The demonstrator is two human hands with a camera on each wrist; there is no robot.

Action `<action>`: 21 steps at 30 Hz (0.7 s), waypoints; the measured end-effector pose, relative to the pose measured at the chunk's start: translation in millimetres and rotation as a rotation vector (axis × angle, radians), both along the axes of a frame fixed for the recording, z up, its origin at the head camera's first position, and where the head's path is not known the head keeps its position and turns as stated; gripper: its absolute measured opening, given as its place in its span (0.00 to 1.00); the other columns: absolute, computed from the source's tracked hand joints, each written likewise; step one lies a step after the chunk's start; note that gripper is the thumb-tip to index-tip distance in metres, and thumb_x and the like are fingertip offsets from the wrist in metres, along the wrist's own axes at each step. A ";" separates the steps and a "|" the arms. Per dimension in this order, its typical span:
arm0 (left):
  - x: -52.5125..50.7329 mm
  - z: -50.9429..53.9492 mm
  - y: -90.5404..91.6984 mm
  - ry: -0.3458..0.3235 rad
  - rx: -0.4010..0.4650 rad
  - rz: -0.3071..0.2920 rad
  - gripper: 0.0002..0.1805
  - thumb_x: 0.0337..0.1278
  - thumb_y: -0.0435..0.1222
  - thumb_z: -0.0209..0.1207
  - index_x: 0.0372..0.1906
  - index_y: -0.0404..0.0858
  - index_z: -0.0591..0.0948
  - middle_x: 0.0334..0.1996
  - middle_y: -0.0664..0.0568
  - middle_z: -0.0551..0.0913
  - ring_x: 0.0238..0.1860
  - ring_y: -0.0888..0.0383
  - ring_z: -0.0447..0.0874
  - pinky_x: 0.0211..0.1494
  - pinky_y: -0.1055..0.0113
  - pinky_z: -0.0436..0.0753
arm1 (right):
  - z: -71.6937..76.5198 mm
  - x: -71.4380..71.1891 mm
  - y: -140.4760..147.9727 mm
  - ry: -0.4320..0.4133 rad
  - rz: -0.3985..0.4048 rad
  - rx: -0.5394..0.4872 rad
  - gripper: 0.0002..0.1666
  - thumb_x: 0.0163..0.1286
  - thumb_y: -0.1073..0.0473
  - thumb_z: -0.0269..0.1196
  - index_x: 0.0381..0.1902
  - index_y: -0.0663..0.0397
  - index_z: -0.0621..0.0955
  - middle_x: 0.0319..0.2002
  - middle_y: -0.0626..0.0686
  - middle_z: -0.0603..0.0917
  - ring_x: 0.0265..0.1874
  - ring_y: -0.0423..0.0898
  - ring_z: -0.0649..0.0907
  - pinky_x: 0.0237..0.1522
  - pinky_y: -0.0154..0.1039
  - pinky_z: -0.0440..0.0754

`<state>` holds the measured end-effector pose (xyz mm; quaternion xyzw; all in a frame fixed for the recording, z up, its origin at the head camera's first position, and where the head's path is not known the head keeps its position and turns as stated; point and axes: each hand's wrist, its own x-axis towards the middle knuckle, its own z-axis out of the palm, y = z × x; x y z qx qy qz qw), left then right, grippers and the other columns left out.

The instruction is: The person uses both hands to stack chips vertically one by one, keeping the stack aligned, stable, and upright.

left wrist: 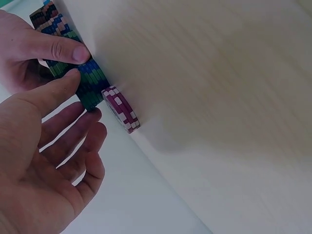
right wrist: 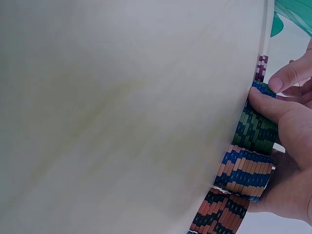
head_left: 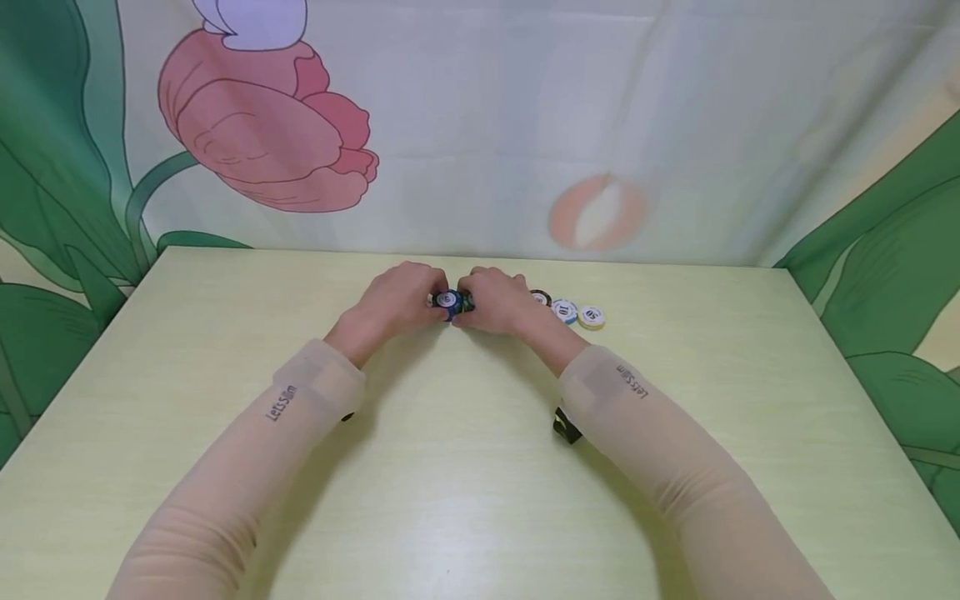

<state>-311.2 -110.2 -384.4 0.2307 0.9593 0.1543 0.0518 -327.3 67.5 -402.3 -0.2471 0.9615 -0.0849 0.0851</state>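
Between the two hands stands a stack of blue-and-green poker chips (head_left: 448, 303). My left hand (head_left: 401, 296) pinches it, thumb at the near side and fingers round the far side. From the other side my right hand (head_left: 495, 300) grips the same stack, its thumb tip (right wrist: 254, 95) close to the left thumb. Against the right palm side is a green stack of chips (right wrist: 256, 131), partly covered by that hand. A short stack of maroon-and-white chips (left wrist: 121, 109) stands beside the left fingers, hidden by the left hand in the head view.
To the right of the hands the row continues with a black-and-red stack (head_left: 540, 297), a light-blue-edged stack marked 10 (head_left: 564, 312) and a yellow-edged one marked 50 (head_left: 592, 317). Blue-and-peach chips (right wrist: 243, 170) are also in the row. A printed curtain (head_left: 465, 125) hangs behind the table (head_left: 450, 500).
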 end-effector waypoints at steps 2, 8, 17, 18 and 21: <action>-0.2 -0.6 0.6 0.005 -0.006 -0.001 0.15 0.61 0.36 0.71 0.48 0.32 0.85 0.42 0.46 0.85 0.41 0.50 0.79 0.49 0.57 0.81 | -1.1 -0.7 0.1 0.002 -0.002 0.003 0.23 0.69 0.42 0.70 0.54 0.49 0.83 0.49 0.50 0.80 0.47 0.48 0.79 0.52 0.60 0.74; -0.1 -0.9 2.5 0.031 -0.020 -0.004 0.14 0.61 0.36 0.71 0.48 0.32 0.85 0.42 0.45 0.86 0.41 0.50 0.80 0.47 0.56 0.81 | -2.3 -1.7 0.4 0.011 -0.008 0.003 0.22 0.69 0.42 0.69 0.53 0.48 0.83 0.48 0.50 0.80 0.47 0.48 0.79 0.52 0.61 0.74; 0.5 -1.9 3.6 0.048 -0.030 -0.011 0.13 0.61 0.36 0.71 0.46 0.33 0.85 0.40 0.46 0.85 0.40 0.50 0.79 0.45 0.56 0.81 | -1.9 -1.9 2.0 0.005 0.002 0.009 0.23 0.70 0.42 0.69 0.54 0.49 0.83 0.48 0.50 0.80 0.48 0.48 0.79 0.52 0.60 0.74; 0.5 -2.1 3.7 0.050 -0.031 -0.009 0.13 0.61 0.36 0.71 0.46 0.33 0.85 0.40 0.46 0.85 0.40 0.50 0.79 0.45 0.56 0.81 | -1.9 -2.0 2.0 0.007 0.005 0.013 0.23 0.70 0.42 0.69 0.54 0.49 0.83 0.48 0.50 0.80 0.48 0.48 0.79 0.53 0.60 0.73; 0.8 -2.4 3.3 0.047 -0.031 -0.002 0.14 0.61 0.36 0.71 0.47 0.33 0.84 0.41 0.46 0.86 0.41 0.50 0.80 0.46 0.56 0.81 | -2.0 -2.4 1.8 0.014 0.013 0.023 0.24 0.70 0.42 0.69 0.54 0.50 0.82 0.49 0.50 0.80 0.49 0.48 0.79 0.54 0.61 0.71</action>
